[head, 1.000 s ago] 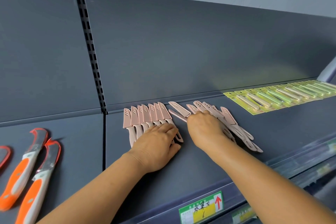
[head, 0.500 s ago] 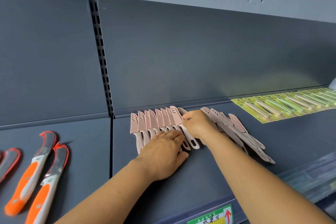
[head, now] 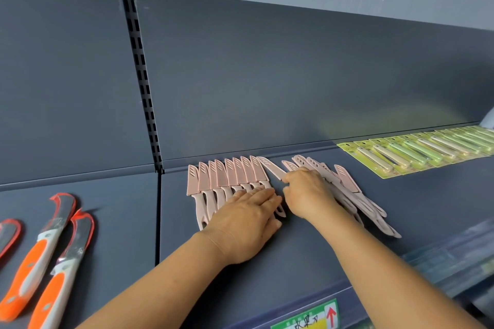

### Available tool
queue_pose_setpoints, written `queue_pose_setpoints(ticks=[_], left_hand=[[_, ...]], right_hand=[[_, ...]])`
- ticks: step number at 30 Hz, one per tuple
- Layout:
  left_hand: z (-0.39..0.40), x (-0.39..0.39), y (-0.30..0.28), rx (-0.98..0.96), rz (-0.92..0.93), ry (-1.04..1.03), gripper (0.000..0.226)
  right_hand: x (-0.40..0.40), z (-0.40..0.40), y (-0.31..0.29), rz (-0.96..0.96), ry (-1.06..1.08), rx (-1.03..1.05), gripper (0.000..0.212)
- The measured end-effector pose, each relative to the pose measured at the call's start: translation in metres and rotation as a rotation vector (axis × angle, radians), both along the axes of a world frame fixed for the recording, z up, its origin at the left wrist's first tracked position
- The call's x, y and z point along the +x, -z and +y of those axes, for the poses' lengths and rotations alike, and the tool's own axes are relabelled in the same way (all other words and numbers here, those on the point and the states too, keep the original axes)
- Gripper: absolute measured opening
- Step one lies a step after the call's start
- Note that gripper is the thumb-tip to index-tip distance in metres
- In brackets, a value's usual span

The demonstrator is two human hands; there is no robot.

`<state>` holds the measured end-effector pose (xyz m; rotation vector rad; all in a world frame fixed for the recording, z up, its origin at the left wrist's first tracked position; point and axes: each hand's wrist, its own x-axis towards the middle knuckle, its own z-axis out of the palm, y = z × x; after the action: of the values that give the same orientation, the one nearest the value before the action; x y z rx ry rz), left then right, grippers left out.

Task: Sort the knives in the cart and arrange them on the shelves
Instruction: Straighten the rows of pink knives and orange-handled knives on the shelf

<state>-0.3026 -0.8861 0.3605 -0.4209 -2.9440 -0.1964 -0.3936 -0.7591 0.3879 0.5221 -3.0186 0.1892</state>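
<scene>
Pressing flat on pink sheathed knives (head: pixel 227 176), left hand (head: pixel 240 224); right hand (head: pixel 307 195) pinches one knife (head: pixel 272 168); dark grey shelf (head: pixel 307 256), green arrow price label (head: pixel 307 318) below.

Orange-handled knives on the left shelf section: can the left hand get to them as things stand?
Probably yes. The left hand lies flat on the pink knife row, holding nothing, and bare shelf lies between it and the orange-handled knives. Nothing blocks the way.
</scene>
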Motion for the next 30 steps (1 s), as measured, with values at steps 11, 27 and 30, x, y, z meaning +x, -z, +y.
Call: queue_pose_setpoints(ticks=[11,27,30], left_hand=[[0.002,0.0,0.001,-0.008,-0.024,-0.001,0.054],[0.001,-0.001,0.003,-0.008,-0.064,0.003,0.06],[0.001,0.0,0.003,-0.009,-0.05,0.007,0.06]], right_hand=[[0.003,0.0,-0.007,0.033,0.03,0.131,0.031],[0.002,-0.017,-0.008,-0.107,0.027,-0.131,0.018],[0.007,-0.009,-0.01,-0.092,-0.014,-0.091,0.013]])
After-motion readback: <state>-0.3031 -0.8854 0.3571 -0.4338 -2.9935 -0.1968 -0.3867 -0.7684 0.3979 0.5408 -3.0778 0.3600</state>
